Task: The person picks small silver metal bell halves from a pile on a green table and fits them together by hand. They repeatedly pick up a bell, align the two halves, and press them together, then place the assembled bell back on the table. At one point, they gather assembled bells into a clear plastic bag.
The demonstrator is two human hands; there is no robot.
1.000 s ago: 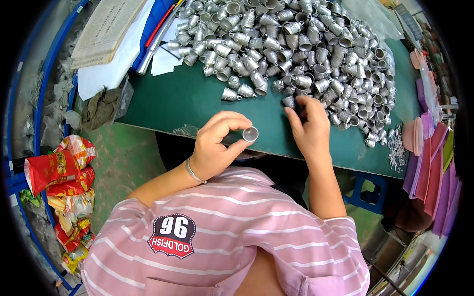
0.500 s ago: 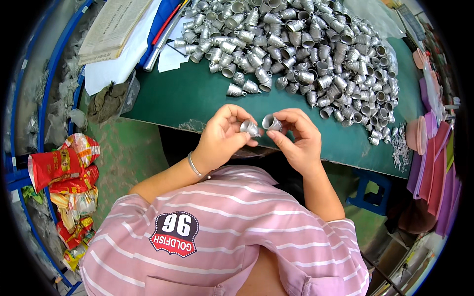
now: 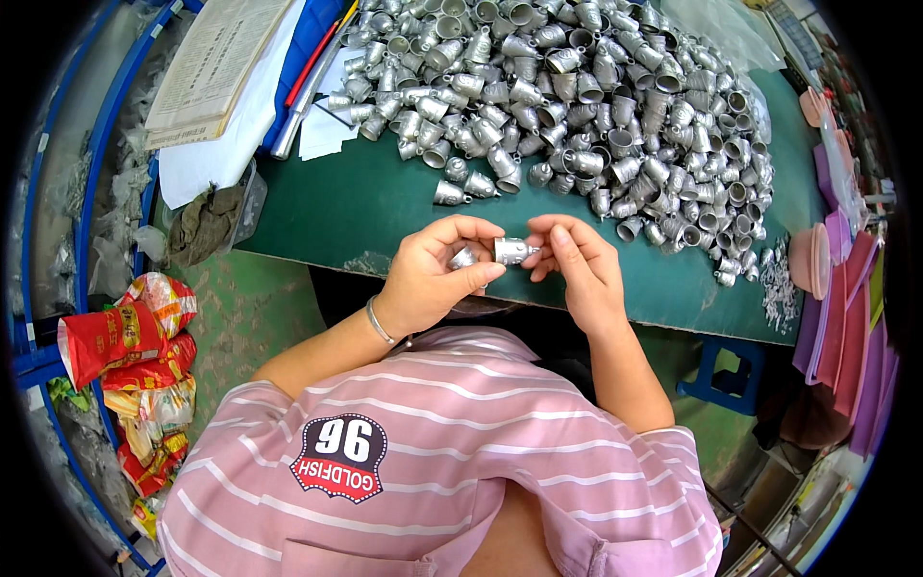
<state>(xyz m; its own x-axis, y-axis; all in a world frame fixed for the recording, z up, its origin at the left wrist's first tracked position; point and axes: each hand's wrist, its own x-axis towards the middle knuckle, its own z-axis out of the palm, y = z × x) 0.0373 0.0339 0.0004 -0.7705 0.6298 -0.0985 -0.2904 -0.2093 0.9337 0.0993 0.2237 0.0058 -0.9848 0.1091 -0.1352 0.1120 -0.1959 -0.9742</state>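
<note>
My left hand (image 3: pixel 423 269) is closed on a small silver metal bell (image 3: pixel 462 258), partly covered by the fingers. A second silver bell (image 3: pixel 510 251) lies on its side between my hands, its mouth toward my left fingertips and its loop end toward my right. The fingers of my right hand (image 3: pixel 584 269) pinch that bell by its loop end. My left fingertips are right at its rim; whether they touch it is hard to tell. Both hands are just above the near edge of the green table (image 3: pixel 317 207). A few loose bells (image 3: pixel 464 183) lie just beyond them.
A large heap of silver bells (image 3: pixel 596 96) covers the far table. Small metal pieces (image 3: pixel 779 288) lie at the right corner. Pink trays (image 3: pixel 810 260) stand beyond it. At left are newspaper (image 3: pixel 216 72), a red pen (image 3: pixel 317 58) and a cloth (image 3: pixel 205 226); a blue stool (image 3: pixel 723 375) stands below.
The bell in my right hand has turned from mouth facing left and up to lying sideways, and has moved left toward my left fingertips. My right fingers have shifted to its loop end.
</note>
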